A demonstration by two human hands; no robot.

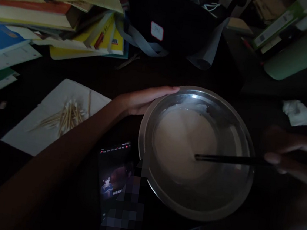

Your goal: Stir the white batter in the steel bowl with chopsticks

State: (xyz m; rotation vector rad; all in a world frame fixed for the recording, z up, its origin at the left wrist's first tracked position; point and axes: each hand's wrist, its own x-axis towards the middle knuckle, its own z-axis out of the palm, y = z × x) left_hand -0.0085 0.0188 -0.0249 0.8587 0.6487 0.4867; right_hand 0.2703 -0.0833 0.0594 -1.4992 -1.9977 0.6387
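Observation:
A wide metal bowl [232,199] sits on the dark table and holds a pale, creamy liquid [184,141]. My left hand [144,99] rests against the bowl's far left rim, fingers curved along it. My right hand [280,151] comes in from the right edge, pinched round dark chopsticks [226,159]. Their tip dips into the liquid near the bowl's middle.
A lit phone [115,177] lies just left of the bowl. Further left a white sheet [28,133] carries a heap of cotton swabs [66,115]. Books and papers [42,15] pile up at the back left, a black bag [176,17] behind, a crumpled tissue [299,112] right.

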